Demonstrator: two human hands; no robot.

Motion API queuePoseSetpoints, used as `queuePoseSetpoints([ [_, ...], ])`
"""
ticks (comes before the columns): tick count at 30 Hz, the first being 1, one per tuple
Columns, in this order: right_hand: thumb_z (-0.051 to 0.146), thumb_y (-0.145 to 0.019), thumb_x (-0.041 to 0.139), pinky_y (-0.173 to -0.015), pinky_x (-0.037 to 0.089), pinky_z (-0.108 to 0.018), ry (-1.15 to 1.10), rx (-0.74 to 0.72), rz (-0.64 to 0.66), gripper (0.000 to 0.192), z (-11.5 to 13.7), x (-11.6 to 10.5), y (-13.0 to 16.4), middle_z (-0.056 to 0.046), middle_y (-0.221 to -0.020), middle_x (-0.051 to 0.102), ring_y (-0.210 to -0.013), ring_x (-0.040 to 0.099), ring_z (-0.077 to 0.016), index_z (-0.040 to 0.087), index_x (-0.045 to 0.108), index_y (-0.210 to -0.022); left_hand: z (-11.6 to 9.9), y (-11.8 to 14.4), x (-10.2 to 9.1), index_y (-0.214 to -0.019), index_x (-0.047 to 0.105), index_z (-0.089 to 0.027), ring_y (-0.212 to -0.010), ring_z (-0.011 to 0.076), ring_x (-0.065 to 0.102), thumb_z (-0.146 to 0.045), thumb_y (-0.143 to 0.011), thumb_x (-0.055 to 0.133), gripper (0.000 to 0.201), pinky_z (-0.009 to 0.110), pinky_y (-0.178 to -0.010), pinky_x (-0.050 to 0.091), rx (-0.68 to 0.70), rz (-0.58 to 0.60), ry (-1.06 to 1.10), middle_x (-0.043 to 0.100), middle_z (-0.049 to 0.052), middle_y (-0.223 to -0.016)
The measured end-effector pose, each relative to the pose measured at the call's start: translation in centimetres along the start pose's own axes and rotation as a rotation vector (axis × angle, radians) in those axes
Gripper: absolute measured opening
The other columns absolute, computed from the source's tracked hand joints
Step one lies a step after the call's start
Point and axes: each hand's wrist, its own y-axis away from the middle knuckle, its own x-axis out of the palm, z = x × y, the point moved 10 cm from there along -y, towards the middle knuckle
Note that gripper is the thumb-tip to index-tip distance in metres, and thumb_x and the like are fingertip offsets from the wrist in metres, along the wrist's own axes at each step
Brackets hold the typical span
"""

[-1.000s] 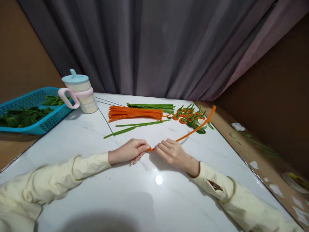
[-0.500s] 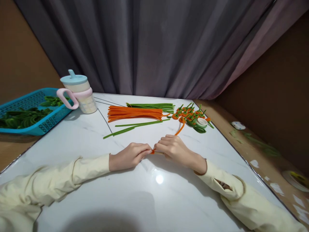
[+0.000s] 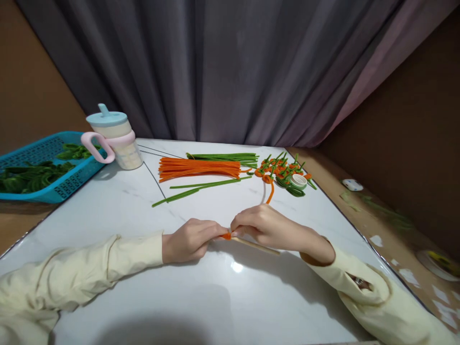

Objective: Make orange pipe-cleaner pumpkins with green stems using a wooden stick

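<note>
Nearest, both cream-sleeved forearms lie on the white marble-patterned bench [image 3: 230,306], and the left hand [image 3: 189,239] meets the right hand [image 3: 268,226] at its middle. The fingers of both are closed — pinching a small coil of fuzzy orange pipe cleaner [image 3: 226,235] wound about the tip of a thin wooden stick [image 3: 257,246], which lies low under the right hand. The loose orange tail [image 3: 270,191] of that pipe cleaner curves away up the bench from behind the right hand. If the pinch slackens, the springy coil would likely unwind or slide off the stick.

Farther on lie two stray long green pipe cleaners [image 3: 201,188], then one bundle of straight orange pipe cleaners [image 3: 199,168] and one bundle of green ones [image 3: 224,156] — too many to count. Right of them sits one heap of small orange-and-green twisted pieces [image 3: 282,171] with a small white ring [image 3: 299,180]. Far left: one pale cup with a blue spouted lid and pink handle [image 3: 115,139], and one blue plastic basket [image 3: 64,184] of green pieces.
</note>
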Motion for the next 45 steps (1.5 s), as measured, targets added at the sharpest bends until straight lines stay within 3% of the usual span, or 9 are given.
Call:
queuePoseSetpoints([
  [9,0.003,-0.081,0.051,-0.058,0.042,-0.02,0.051,-0.008,-0.039,0.025,2.3,-0.6,0.4,-0.001,-0.078,0.069,-0.065,0.06,-0.0118,0.018,0.068,-0.091,-2.2,0.6,-0.5,-0.107,0.059,-0.015,-0.086,0.0205,0.067,-0.005,-0.081,0.038,0.035,0.03,-0.074,0.054,0.255,-0.053,-0.164,0.071,0.013,-0.09],
  [14,0.002,-0.081,0.053,-0.058,0.041,-0.019,-0.046,0.104,0.002,0.025,1.6,0.2,0.6,-0.001,-0.077,0.07,-0.064,0.062,-0.0114,0.019,0.07,-0.087,-3.1,1.0,-0.6,-0.109,0.062,-0.014,-0.091,0.0237,0.066,-0.012,-0.089,0.037,0.031,0.034,-0.078,0.055,0.338,-0.056,-0.154,0.071,0.015,-0.088],
  [19,0.007,-0.082,0.054,-0.058,0.043,-0.019,-0.372,0.193,0.091,0.02,1.2,0.9,0.7,-0.003,-0.071,0.07,-0.06,0.059,-0.0113,0.014,0.072,-0.086,-3.2,0.6,-0.3,-0.091,0.07,-0.021,-0.088,0.0244,0.067,-0.022,-0.091,0.044,0.026,0.035,-0.072,0.057,0.259,0.06,-0.155,0.072,0.011,-0.083],
  [25,0.027,-0.085,0.058,-0.05,0.036,-0.019,-0.926,0.278,0.27,0.024,1.5,2.5,1.0,-0.005,-0.064,0.066,-0.051,0.042,-0.0076,0.007,0.071,-0.085,-5.9,-0.8,-0.8,-0.074,0.071,-0.028,-0.068,0.0206,0.069,-0.028,-0.089,0.049,0.027,0.025,-0.041,0.051,0.335,0.135,-0.389,0.068,0.003,-0.06],
  [29,0.034,-0.08,0.066,-0.044,0.029,-0.02,-1.171,0.261,0.367,0.028,2.2,4.0,1.0,-0.001,-0.054,0.062,-0.045,0.033,-0.0055,0.006,0.07,-0.081,-11.3,0.8,-3.0,-0.063,0.067,-0.024,-0.066,0.0149,0.068,-0.014,-0.082,0.058,0.023,0.02,-0.036,0.045,0.802,-0.17,-0.507,0.068,-0.002,-0.062],
  [31,0.033,-0.078,0.067,-0.043,0.027,-0.019,-1.248,0.267,0.386,0.027,2.3,4.7,0.8,-0.001,-0.053,0.061,-0.044,0.034,-0.0049,0.006,0.069,-0.078,-12.3,1.7,-3.7,-0.06,0.065,-0.021,-0.067,0.0143,0.067,-0.011,-0.079,0.061,0.021,0.02,-0.036,0.045,0.913,-0.295,-0.535,0.067,-0.001,-0.063],
  [35,0.031,-0.074,0.069,-0.043,0.022,-0.02,-1.312,0.324,0.415,0.025,2.1,5.8,0.9,-0.001,-0.053,0.062,-0.044,0.042,-0.0051,0.005,0.067,-0.076,-12.2,1.8,-3.4,-0.059,0.064,-0.022,-0.071,0.0144,0.067,-0.012,-0.078,0.063,0.021,0.02,-0.037,0.045,0.908,-0.306,-0.565,0.067,-0.002,-0.066],
  [39,0.028,-0.067,0.073,-0.046,0.029,-0.019,-1.411,0.379,0.447,0.023,2.0,6.9,1.1,0.0,-0.052,0.061,-0.045,0.048,-0.0064,0.006,0.065,-0.071,-12.3,2.2,-3.1,-0.06,0.065,-0.022,-0.068,0.0156,0.066,-0.014,-0.077,0.064,0.019,0.021,-0.035,0.044,0.921,-0.321,-0.533,0.067,-0.001,-0.065],
  [45,0.023,-0.069,0.073,-0.036,0.019,-0.018,-1.521,0.305,0.463,0.02,2.0,7.0,0.8,0.005,-0.044,0.049,-0.036,0.03,-0.0026,0.005,0.066,-0.073,-12.3,1.0,-3.8,-0.075,0.07,-0.017,-0.054,0.0133,0.064,-0.013,-0.079,0.065,0.007,0.019,-0.037,0.048,0.834,-0.3,-0.479,0.062,-0.002,-0.053],
])
